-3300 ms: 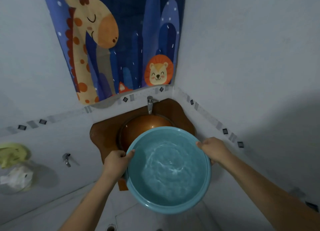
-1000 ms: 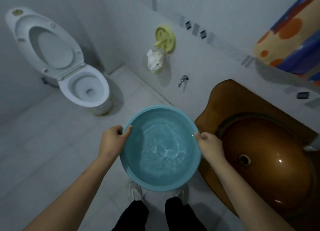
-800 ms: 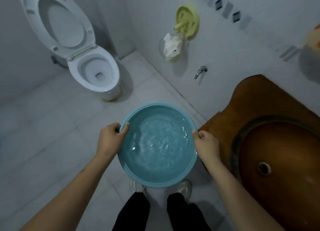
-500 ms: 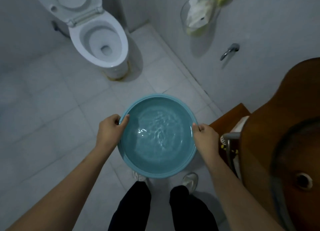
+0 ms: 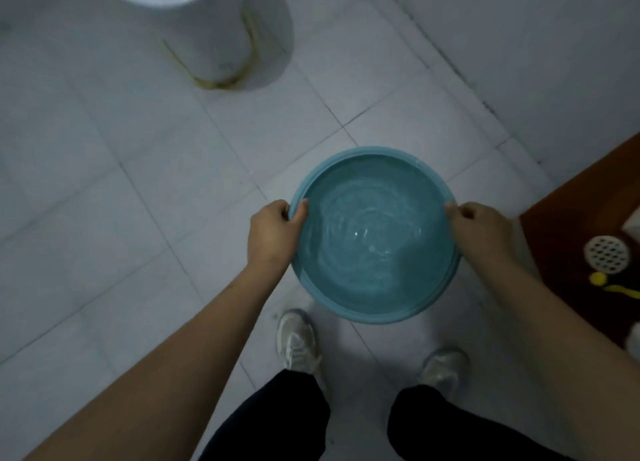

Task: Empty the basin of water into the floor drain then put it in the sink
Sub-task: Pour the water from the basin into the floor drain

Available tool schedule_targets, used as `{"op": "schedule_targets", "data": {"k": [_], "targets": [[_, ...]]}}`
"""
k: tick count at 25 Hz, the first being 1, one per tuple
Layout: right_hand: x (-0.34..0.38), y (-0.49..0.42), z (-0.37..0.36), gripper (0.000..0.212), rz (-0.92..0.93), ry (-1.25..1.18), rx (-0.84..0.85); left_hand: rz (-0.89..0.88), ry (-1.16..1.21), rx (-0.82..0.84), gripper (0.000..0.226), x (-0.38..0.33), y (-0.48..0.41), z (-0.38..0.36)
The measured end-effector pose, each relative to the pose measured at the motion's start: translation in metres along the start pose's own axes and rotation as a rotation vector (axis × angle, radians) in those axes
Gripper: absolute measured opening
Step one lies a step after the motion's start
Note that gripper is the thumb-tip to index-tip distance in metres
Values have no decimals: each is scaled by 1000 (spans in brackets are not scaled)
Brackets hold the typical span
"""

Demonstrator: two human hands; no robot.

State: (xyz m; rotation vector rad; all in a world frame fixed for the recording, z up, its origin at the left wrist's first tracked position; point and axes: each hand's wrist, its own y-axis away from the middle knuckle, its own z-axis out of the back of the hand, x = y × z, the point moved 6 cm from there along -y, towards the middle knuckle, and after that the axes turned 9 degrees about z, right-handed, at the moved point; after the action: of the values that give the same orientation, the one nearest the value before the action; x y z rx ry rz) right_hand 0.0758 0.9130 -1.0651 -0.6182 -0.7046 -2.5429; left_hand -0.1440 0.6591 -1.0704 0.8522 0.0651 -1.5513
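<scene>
A round teal basin (image 5: 374,287) full of rippling water hangs level above the white tiled floor (image 5: 138,201), in front of my feet. My left hand (image 5: 273,235) grips its left rim with the thumb over the edge. My right hand (image 5: 481,232) grips the right rim the same way. A white round perforated disc (image 5: 606,258) lies at the far right on a brown surface; I cannot tell whether it is the floor drain. The sink is out of view.
The white toilet base (image 5: 207,38) stands at the top left. A tiled wall (image 5: 554,45) runs down the upper right. The brown shelf (image 5: 581,211) juts in at the right edge, with a yellow item (image 5: 597,278) on it. My shoes (image 5: 296,339) stand below the basin.
I have turned left away from the sink and my view has tipped down to the floor. The basin stays level in both hands and sits lower over the tiles.
</scene>
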Motion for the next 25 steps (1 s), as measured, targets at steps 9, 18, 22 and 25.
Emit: {"op": "schedule_targets", "data": {"k": [9,18,22,25], "targets": [[-123,-114,-139,55,46,39,5,-133,-91,98,52,80,-116,-184],[-142,-200,-159,46,2,2,-34,-173,-100,151,44,41,-196,-230],[-130,-234,-141,50,32,51,-84,-165,-82,220,26,1,-227,-235],[-125,-260,-134,53,24,43,-117,-174,-72,243,18,-25,-248,-242]]}}
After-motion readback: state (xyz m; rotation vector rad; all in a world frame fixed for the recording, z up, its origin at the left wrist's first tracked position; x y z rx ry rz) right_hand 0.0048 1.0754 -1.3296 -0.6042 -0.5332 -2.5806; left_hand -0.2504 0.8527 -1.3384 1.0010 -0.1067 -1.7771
